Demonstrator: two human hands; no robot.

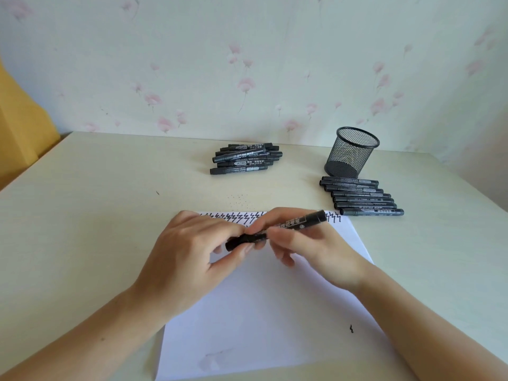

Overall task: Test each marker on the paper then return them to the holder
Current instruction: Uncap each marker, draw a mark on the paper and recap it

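Counter (96, 204) spans the lower frame, carrying a white paper (261, 312) at centre bottom with zigzag marks (236, 217) along its top edge. Mesh holder (351, 152) stands upright at upper right. A row of markers (360, 195) lies just in front of it; a pile of markers (244, 158) lies at upper centre. Above the paper, the left hand (187, 259) pinches the cap end of one marker (277, 228); the right hand (316, 246) grasps its barrel.
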